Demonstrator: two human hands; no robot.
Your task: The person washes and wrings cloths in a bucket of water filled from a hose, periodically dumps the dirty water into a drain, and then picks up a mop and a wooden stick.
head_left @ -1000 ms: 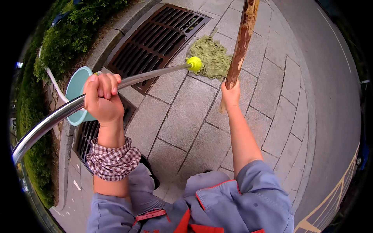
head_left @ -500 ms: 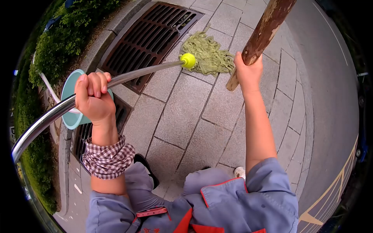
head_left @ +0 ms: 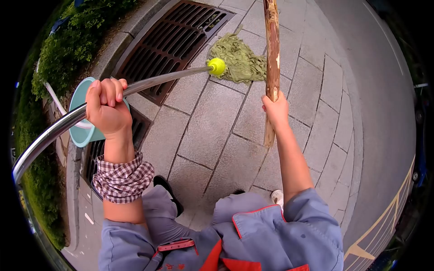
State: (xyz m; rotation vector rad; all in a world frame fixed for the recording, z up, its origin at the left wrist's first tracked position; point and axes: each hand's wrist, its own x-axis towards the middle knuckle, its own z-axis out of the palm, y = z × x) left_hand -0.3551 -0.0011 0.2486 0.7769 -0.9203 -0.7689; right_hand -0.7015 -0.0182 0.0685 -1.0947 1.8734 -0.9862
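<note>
My left hand (head_left: 110, 107) is wrapped around the metal handle of a mop (head_left: 158, 82), its fingers closed over the top. The handle runs from the far left to a yellow-green socket (head_left: 217, 67), and the mop's greenish strands (head_left: 239, 58) lie spread on the paving. In my right hand (head_left: 276, 109) is a rough wooden stick (head_left: 272, 49) with peeling brown bark, gripped near its lower end and standing nearly upright in view. The stick overlaps the right edge of the mop strands; whether it touches them I cannot tell.
A light teal bucket (head_left: 82, 101) is partly hidden behind my left hand. Brown drain grates (head_left: 176, 40) are set beside the kerb (head_left: 120, 50), with hedges (head_left: 68, 47) beyond. Grey paving slabs (head_left: 212, 122) extend to a road (head_left: 384, 113) on the right.
My right hand has come lower and nearer, and the stick has swung from leaning right to nearly upright. My left hand and the mop have barely moved.
</note>
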